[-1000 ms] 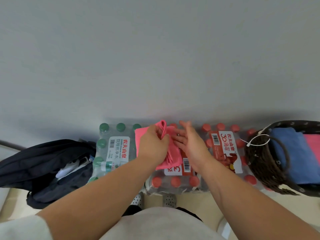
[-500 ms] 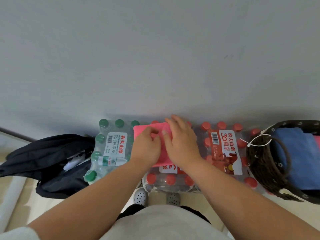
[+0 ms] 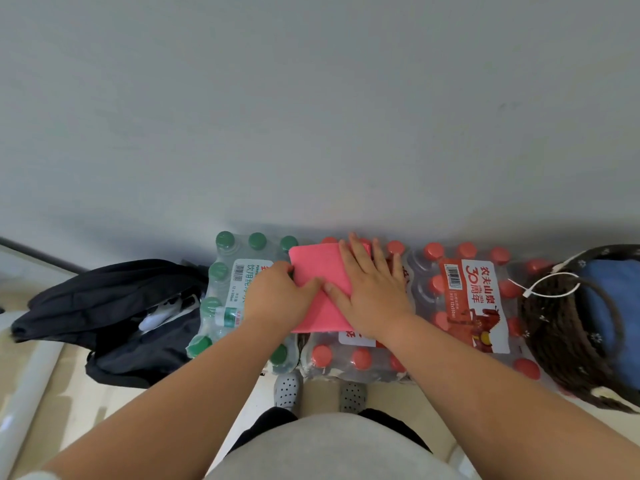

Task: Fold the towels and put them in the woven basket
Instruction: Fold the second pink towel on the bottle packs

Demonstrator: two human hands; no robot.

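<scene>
A folded pink towel [image 3: 317, 271] lies flat on top of shrink-wrapped packs of water bottles against the wall. My left hand [image 3: 277, 296] grips the towel's left edge, thumb on top and fingers curled around the edge. My right hand [image 3: 370, 289] lies flat on the towel's right half, fingers spread, pressing it down. The dark woven basket [image 3: 554, 327] stands at the right edge of view, with a folded blue towel [image 3: 616, 289] inside it. A white cord [image 3: 547, 282] hangs over the basket's rim.
The towel rests across a green-capped bottle pack [image 3: 228, 292] and a red-capped bottle pack [image 3: 360, 355]; another red-capped pack [image 3: 474, 296] sits between them and the basket. A black bag [image 3: 114, 313] lies on the floor at the left. A grey wall [image 3: 311, 116] rises behind. My shoes [image 3: 287, 389] show below.
The raised fold in my left hand has been laid down. My right hand moved onto the towel and now presses it flat; the towel looks smooth and rectangular.
</scene>
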